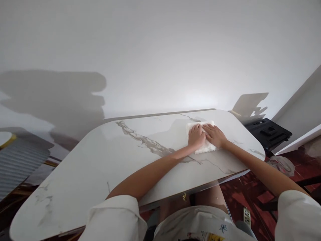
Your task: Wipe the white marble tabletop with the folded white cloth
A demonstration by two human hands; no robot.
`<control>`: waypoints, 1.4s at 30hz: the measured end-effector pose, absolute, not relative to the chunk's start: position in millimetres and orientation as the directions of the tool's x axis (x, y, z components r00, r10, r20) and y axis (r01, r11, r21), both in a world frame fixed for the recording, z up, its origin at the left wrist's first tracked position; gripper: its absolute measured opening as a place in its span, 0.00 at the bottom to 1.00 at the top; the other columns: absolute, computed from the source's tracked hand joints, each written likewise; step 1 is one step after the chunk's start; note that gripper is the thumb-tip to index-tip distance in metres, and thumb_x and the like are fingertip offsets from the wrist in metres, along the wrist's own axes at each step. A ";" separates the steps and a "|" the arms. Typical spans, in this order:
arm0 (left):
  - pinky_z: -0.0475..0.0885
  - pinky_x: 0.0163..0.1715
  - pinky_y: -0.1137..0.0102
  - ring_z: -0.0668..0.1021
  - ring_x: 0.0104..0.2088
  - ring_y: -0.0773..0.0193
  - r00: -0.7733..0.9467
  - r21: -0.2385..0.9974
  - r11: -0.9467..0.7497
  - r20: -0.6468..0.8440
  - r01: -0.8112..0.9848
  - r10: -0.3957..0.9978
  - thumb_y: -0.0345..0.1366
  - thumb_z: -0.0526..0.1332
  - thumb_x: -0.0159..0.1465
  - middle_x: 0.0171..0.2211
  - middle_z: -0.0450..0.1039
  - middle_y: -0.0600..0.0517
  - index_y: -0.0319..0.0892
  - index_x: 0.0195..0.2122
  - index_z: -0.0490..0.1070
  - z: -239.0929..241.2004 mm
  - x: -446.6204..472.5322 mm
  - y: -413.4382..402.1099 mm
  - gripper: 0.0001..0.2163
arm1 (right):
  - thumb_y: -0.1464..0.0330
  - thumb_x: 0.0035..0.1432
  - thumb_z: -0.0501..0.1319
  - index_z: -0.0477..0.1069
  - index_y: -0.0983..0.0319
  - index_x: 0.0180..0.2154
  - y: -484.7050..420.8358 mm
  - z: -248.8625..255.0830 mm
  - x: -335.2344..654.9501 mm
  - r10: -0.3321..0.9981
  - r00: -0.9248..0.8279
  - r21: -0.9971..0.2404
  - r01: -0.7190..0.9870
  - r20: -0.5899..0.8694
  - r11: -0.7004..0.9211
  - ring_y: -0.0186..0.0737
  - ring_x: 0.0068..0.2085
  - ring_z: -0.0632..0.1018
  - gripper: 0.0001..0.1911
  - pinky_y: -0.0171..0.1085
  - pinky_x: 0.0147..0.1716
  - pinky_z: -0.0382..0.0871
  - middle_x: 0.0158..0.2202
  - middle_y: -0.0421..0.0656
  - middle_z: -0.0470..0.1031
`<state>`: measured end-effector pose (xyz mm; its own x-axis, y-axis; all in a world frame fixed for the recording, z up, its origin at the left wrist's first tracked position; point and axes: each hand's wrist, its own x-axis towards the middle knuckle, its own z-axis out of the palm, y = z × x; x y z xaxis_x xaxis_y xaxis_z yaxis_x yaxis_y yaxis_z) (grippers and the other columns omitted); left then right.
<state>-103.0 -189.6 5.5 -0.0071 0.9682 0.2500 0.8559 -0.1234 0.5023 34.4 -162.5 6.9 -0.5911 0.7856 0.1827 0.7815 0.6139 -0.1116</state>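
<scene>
A white cloth [206, 147] with a fluffy look lies spread on a white marble-patterned table [140, 167], toward its right side. My left hand [197, 137] presses down on the cloth's left part, its fingers slightly bent. Beside it my right hand [214, 135] rests flat on the cloth, fingers stretched out to the upper left. The two hands nearly touch at the fingers. Part of the cloth is hidden beneath them.
A white wall [160, 67] stands right behind the table. Off the right end is a black case [269, 134], with a clear plastic bag [282, 165] below it. A power strip [246, 217] lies on the red floor. Grey ribbed material [22, 167] is at the left.
</scene>
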 end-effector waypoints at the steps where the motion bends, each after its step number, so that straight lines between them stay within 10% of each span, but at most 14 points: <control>1: 0.58 0.60 0.60 0.63 0.62 0.57 -0.013 0.491 -0.121 0.262 0.863 0.965 0.28 0.48 0.63 0.60 0.64 0.45 0.42 0.53 0.63 4.9 -111.8 -178.1 0.18 | 0.68 0.63 0.47 0.57 0.63 0.64 -150.9 7.5 24.7 0.785 -0.593 -0.114 0.780 0.180 0.615 0.47 0.66 0.57 0.28 0.49 0.62 0.52 0.65 0.44 0.59; 19: 0.62 0.52 0.59 0.71 0.52 0.51 -0.039 0.234 -0.045 0.342 0.971 0.939 0.28 0.49 0.65 0.48 0.72 0.40 0.38 0.44 0.69 3.5 -175.0 -46.6 0.11 | 0.68 0.65 0.46 0.61 0.64 0.60 -11.6 7.1 -53.9 0.758 -0.603 -0.148 0.750 0.248 0.645 0.45 0.62 0.62 0.24 0.47 0.60 0.56 0.62 0.46 0.64; 42: 0.55 0.63 0.58 0.61 0.63 0.54 0.021 0.510 -0.171 0.287 0.843 0.958 0.30 0.51 0.61 0.62 0.62 0.46 0.42 0.58 0.61 -5.9 -84.6 -216.5 0.22 | 0.67 0.64 0.47 0.56 0.62 0.64 -186.6 1.3 59.7 0.769 -0.596 -0.165 0.755 0.229 0.635 0.48 0.66 0.56 0.28 0.51 0.62 0.52 0.65 0.45 0.58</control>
<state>-84.6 -216.5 -5.9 0.0206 0.9578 0.2869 0.8428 -0.1710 0.5103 59.7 -186.6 1.3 -0.5964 0.7693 0.2293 0.7551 0.6345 -0.1650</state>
